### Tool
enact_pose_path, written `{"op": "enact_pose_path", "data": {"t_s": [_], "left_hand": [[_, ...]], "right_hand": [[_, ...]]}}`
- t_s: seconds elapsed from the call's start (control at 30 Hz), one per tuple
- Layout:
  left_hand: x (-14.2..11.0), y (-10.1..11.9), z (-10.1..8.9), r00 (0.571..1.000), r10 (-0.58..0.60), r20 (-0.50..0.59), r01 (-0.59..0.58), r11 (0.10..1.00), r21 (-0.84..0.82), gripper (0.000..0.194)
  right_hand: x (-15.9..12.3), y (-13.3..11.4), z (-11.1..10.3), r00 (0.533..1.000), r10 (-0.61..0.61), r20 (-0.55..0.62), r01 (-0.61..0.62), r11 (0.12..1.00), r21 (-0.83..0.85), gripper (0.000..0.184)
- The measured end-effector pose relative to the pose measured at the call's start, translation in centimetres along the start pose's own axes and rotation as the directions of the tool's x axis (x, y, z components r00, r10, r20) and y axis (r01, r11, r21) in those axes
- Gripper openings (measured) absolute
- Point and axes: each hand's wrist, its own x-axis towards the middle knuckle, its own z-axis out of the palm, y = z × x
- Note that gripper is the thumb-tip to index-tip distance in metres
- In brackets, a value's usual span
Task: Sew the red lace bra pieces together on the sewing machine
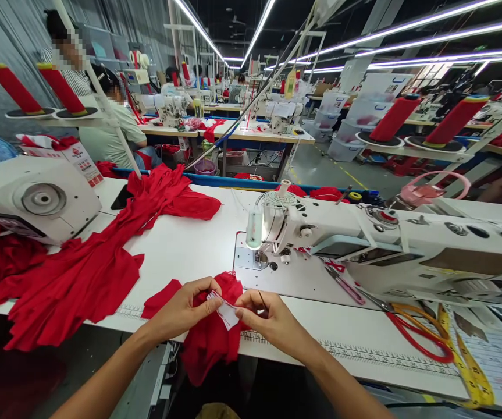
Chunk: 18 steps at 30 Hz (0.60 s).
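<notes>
Between my two hands is a small white fabric piece edged in red, joined or laid against red fabric that hangs over the table's front edge. My left hand pinches its upper left side between thumb and fingers. At its right side, my right hand pinches the edge; a thin dark tool pokes up from among those fingers, its kind unclear. Just beyond the hands stands a white sewing machine, its needle area lit.
A long heap of red fabric covers the table's left side, beside another machine. On the right lie thread snips, orange-handled scissors and a yellow tape measure. Red thread cones stand behind. A co-worker sits at the back left.
</notes>
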Motion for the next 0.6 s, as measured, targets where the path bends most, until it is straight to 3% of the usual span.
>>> {"op": "enact_pose_path", "data": {"t_s": [0.2,0.3,0.43,0.5,0.57,0.6], "left_hand": [[-0.8,-1.8,0.4,0.999,-0.027,-0.035,0.021,0.987,-0.158,0.028],[-1.4,-2.4,-1.4,0.988,-0.037,-0.149,0.016,0.989,-0.145,0.031],[-0.2,0.8,-8.7,0.961,0.009,-0.277,0.039,0.985,0.168,0.034],[1.9,3.3,-12.1,0.962,0.117,-0.248,0.005,0.897,0.442,0.037],[4.8,4.9,-13.2,0.970,0.202,-0.136,-0.076,0.782,0.619,0.038],[6.4,5.0,-12.6,0.975,0.213,-0.060,-0.127,0.760,0.638,0.031]], "right_hand": [[0.4,0.5,0.9,0.987,-0.138,-0.080,0.121,0.976,-0.183,0.021],[2.1,0.1,3.1,0.970,-0.219,-0.104,0.187,0.948,-0.256,0.018],[7.1,-2.7,7.3,0.965,-0.189,-0.181,0.158,0.972,-0.172,0.015],[9.3,-4.4,8.1,0.974,-0.124,-0.192,0.129,0.992,0.012,0.014],[10.1,-5.2,7.4,0.984,0.037,-0.176,-0.010,0.988,0.153,0.012],[9.9,-5.1,6.6,0.979,0.135,-0.155,-0.108,0.980,0.170,0.012]]}}
